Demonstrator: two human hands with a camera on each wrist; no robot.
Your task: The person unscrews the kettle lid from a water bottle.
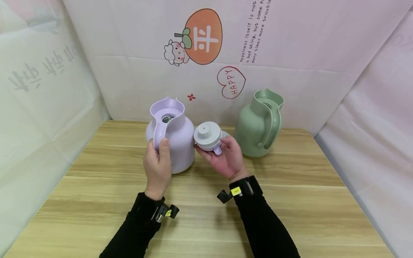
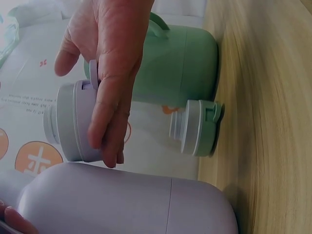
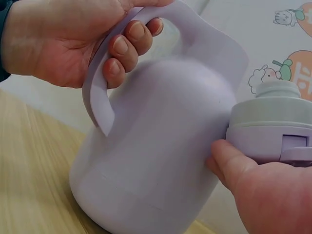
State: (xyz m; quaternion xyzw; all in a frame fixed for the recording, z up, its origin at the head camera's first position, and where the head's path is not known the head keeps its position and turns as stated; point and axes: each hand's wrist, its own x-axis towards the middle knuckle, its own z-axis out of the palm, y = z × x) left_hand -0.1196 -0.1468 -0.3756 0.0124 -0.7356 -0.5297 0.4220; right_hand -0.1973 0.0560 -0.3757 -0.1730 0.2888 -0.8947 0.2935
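My left hand (image 1: 157,168) grips the handle of a lavender vacuum jug (image 1: 180,147), its fingers wrapped round it in the right wrist view. The jug's mouth is uncovered, showing a shiny opening inside the collar. Just right of it, my right hand (image 1: 227,159) holds the jug's lavender-and-grey lid (image 1: 208,135) with the grey stopper side up. Fingers lie beneath the lid (image 2: 73,122), and the thumb is at its edge by a small lavender tab. Behind that hand, a green-and-grey lid (image 2: 197,127) sits stopper side up on the table, mostly hidden in the head view.
A green jug (image 1: 253,129) stands uncovered at the back right, its handle towards the front right. The wooden table (image 1: 193,222) meets a printed cloth backdrop (image 1: 135,86) at the rear, with pale cloth on both sides.
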